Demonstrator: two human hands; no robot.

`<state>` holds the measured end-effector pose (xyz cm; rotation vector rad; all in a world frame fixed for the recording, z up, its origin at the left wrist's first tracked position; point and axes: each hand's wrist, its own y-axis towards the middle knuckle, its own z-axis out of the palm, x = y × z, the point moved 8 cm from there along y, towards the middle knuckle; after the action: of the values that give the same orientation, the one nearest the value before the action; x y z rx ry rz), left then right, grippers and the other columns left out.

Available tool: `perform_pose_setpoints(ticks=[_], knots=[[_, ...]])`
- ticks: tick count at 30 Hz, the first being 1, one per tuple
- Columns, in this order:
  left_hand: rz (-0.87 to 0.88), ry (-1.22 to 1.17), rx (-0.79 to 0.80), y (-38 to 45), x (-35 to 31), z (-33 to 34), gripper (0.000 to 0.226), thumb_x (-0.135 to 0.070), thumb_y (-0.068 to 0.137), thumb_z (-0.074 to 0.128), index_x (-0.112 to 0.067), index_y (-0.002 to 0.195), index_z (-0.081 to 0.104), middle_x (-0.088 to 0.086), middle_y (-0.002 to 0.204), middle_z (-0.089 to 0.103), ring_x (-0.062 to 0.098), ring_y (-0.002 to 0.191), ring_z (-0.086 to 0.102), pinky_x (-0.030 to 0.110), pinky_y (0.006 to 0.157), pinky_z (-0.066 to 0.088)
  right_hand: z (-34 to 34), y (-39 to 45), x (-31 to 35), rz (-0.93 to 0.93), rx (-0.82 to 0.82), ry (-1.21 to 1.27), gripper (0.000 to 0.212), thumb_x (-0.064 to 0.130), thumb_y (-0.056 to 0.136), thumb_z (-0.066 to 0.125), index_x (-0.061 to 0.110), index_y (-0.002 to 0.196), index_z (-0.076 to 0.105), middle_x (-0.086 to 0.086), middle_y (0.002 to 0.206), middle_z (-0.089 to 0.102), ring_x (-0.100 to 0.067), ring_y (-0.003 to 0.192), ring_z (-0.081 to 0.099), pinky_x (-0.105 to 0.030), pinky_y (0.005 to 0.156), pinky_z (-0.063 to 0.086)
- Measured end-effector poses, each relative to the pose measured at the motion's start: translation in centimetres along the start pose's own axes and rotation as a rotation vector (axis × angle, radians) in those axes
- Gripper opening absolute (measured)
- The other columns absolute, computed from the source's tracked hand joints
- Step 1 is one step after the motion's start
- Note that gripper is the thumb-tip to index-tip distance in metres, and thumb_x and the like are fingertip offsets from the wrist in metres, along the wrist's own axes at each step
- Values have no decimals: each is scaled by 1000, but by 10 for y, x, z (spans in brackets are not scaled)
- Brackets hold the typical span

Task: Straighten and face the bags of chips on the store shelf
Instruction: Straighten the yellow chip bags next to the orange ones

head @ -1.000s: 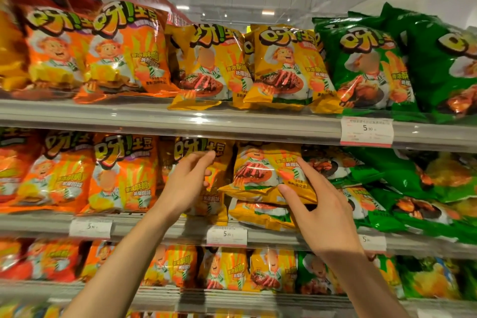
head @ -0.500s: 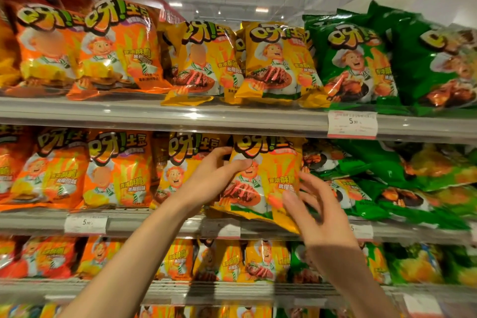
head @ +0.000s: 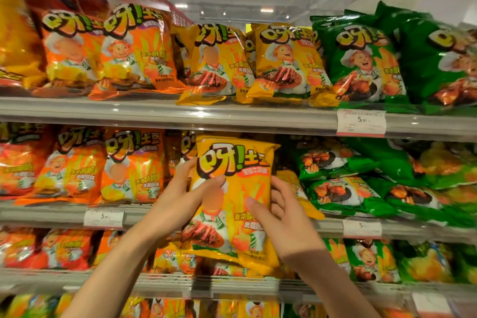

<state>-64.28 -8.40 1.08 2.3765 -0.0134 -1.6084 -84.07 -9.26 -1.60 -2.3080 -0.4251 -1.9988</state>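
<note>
A yellow chip bag [head: 233,188] stands upright, front towards me, out in front of the middle shelf [head: 64,214]. My left hand [head: 185,196] grips its left edge, thumb across the front. My right hand [head: 278,217] grips its right edge, thumb on the front and fingers behind. Orange bags [head: 129,165] stand upright to the left on the same shelf. Behind my right hand another yellow bag [head: 296,188] leans. Green bags [head: 343,193] to the right lie flat in a stack.
The top shelf [head: 180,113] carries upright orange bags [head: 134,49], yellow bags [head: 286,64] and green bags [head: 361,59]. Price tags [head: 361,122] hang on the shelf rails. The lower shelf [head: 51,279] holds more bags in the same colours.
The yellow bag went from lying flat on the stack to upright and facing me, pulled forward and lower. Both hands have closed on its side edges.
</note>
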Motion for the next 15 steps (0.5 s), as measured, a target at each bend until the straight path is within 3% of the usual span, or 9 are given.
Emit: perform_pose_setpoints(ticks=[2, 4, 6, 9, 12, 15], knots=[[2, -33, -59, -5, 6, -17, 60, -54, 78, 67, -46, 132, 43, -29, 121, 58, -7, 116, 56, 11, 85, 41, 15, 1, 6, -3, 59, -107, 78, 61, 81, 68, 41, 147, 33, 14, 141, 50, -6, 128, 50, -39, 109, 45], [-7, -43, -122, -12, 7, -31, 47, -41, 85, 68, -45, 125, 44, -35, 108, 54, -25, 95, 54, 1, 71, 42, 16, 5, 17, -55, 36, -230, 71, 63, 86, 61, 40, 147, 34, 18, 139, 50, -2, 126, 50, -38, 110, 44], [5, -43, -161, -14, 10, -44, 59, -40, 85, 67, -36, 138, 42, -36, 109, 51, -21, 92, 55, 6, 74, 43, 4, 12, 35, -149, -72, -427, 62, 61, 92, 54, 34, 146, 40, 15, 138, 53, -5, 125, 52, -38, 108, 45], [0, -22, -212, -14, 14, -57, 72, -39, 88, 67, -32, 150, 32, -40, 105, 41, -4, 109, 42, 21, 92, 32, -12, 42, 54, -211, -214, -786, 54, 54, 98, 49, 20, 139, 54, -2, 137, 57, -21, 125, 54, -38, 104, 45], [3, -25, -227, -12, 14, -63, 75, -39, 90, 67, -29, 153, 28, -27, 126, 47, -2, 115, 36, 25, 95, 29, -15, 93, 37, -47, -154, -1041, 65, 58, 98, 43, 6, 138, 50, -18, 138, 54, -36, 124, 51, -43, 102, 44], [19, 7, -213, -9, 16, -65, 81, -41, 89, 69, -28, 155, 25, -18, 136, 39, 1, 120, 33, 26, 98, 29, -20, 126, 4, 223, -77, -1120, 93, 70, 91, 43, 4, 154, 23, -25, 154, 33, -45, 139, 34, -50, 112, 35]])
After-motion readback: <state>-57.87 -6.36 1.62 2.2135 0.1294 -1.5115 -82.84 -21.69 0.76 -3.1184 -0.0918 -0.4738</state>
